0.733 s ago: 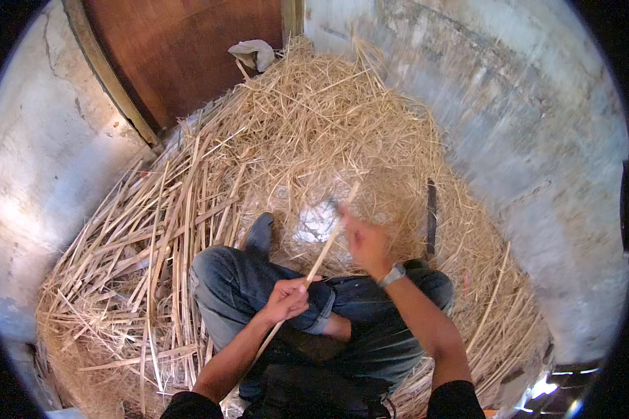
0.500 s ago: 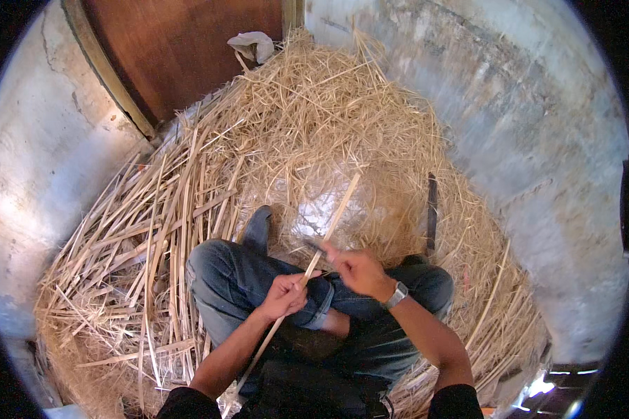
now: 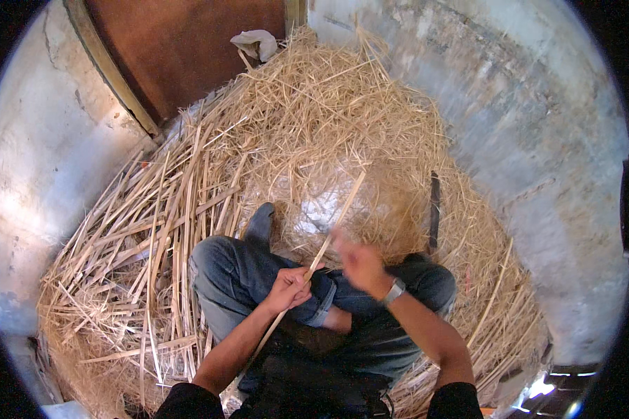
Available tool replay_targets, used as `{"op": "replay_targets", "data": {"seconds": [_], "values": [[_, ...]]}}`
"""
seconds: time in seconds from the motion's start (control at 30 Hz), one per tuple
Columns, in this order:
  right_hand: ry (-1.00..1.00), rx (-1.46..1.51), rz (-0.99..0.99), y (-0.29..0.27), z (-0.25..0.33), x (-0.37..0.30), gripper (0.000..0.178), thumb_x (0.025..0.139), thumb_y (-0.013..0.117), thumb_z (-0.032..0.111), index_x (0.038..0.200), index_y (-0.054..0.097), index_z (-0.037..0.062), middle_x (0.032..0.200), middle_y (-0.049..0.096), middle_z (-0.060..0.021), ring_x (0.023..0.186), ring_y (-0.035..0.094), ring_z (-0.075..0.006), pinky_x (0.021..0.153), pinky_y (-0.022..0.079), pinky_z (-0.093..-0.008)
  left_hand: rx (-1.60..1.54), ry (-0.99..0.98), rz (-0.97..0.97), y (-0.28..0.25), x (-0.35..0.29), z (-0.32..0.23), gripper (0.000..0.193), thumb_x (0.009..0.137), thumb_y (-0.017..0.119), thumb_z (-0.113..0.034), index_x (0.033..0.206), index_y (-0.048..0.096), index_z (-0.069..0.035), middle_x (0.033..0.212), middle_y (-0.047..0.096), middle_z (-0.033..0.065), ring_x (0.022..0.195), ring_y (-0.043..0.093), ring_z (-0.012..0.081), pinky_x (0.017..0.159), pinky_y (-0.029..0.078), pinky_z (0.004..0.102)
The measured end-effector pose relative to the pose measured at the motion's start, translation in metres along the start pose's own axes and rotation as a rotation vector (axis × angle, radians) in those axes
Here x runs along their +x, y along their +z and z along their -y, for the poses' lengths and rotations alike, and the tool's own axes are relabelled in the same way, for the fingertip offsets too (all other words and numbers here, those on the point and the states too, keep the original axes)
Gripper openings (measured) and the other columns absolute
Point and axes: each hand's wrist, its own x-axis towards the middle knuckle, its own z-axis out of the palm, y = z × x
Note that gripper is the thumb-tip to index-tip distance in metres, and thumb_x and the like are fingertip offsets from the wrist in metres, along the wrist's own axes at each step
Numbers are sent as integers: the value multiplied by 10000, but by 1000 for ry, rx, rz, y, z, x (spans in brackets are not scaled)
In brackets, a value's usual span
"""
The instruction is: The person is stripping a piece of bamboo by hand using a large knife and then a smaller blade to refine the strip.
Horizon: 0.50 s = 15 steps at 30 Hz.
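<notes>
My left hand (image 3: 289, 288) is closed around a long, pale bamboo strip (image 3: 348, 200). The strip slants from under my left forearm, across my lap, up to the right. Close beside its middle is my right hand (image 3: 363, 268), smeared by motion, with its fingers curled. The small dark knife it held half a second ago is lost in the blur now. A watch (image 3: 395, 290) sits on my right wrist. My crossed legs in blue jeans (image 3: 220, 279) lie under both hands.
Long split strips (image 3: 182, 209) are heaped on the left. Fine shavings (image 3: 328, 98) pile up ahead, around a pale patch of floor (image 3: 318, 213). A dark flat bar (image 3: 435, 209) lies to the right. Walls (image 3: 524, 119) and a brown door panel (image 3: 189, 49) enclose the spot.
My right hand has shifted slightly right and down, and its fingers have blurred. The dark blade seen against the strip no longer shows. My left hand keeps its hold on the strip.
</notes>
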Motion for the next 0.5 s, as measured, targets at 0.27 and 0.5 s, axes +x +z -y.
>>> {"op": "replay_targets", "data": {"seconds": [0.27,0.5], "values": [[100,-128,225,-1,1,4,260,955,574,128,1184,660,42,1224,634,-176,1024,687,-294,843,542,-334,74,56,5,-4,1,6,692,971,532,-500,1376,483,59,532,369,-35,396,304,49,375,256,223],[189,296,174,-18,10,1,382,941,625,198,1285,610,31,1045,710,-190,783,662,-228,762,513,-289,206,-25,-60,1,-2,-6,968,861,458,-747,1396,464,59,537,421,-21,396,363,63,369,314,236]]}}
